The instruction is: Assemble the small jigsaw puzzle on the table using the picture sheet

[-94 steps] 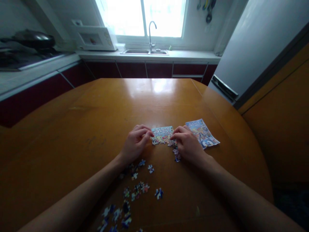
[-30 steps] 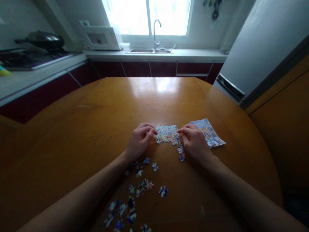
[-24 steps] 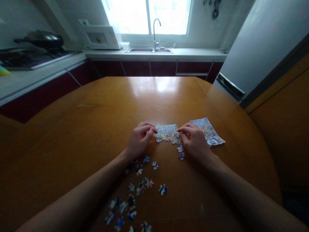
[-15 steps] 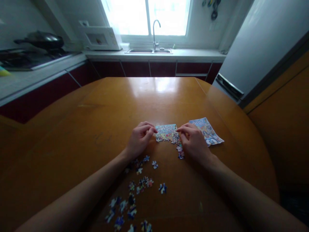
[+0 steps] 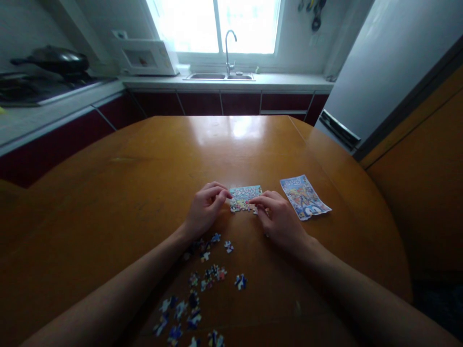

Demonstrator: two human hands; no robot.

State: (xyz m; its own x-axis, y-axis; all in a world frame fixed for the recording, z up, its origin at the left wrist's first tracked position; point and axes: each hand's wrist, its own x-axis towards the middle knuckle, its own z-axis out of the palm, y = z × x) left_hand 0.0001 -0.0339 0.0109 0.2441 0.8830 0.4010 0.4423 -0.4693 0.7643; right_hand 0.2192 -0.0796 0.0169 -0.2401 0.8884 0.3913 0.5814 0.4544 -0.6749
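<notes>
A partly assembled jigsaw puzzle lies flat on the wooden table, its upper part pale blue and its lower edge jagged. At its left edge my left hand rests with thumb and forefinger closed together on the border. My right hand reaches over the lower right part of the puzzle, fingers stretched out and thumb apart, fingertips on the surface. It hides the puzzle's lower right corner. Nearer me lie several loose jigsaw pieces, with a single piece off to their right.
A creased picture sheet lies right of my right hand. The round-ended wooden table fills the foreground. Behind it are a counter with a sink, a white microwave, a stove with a black pan, and a fridge at right.
My right hand has moved left, from the puzzle's right edge onto its lower right part, covering the section hanging down there. My left hand stays at the left edge. The view shifted slightly.
</notes>
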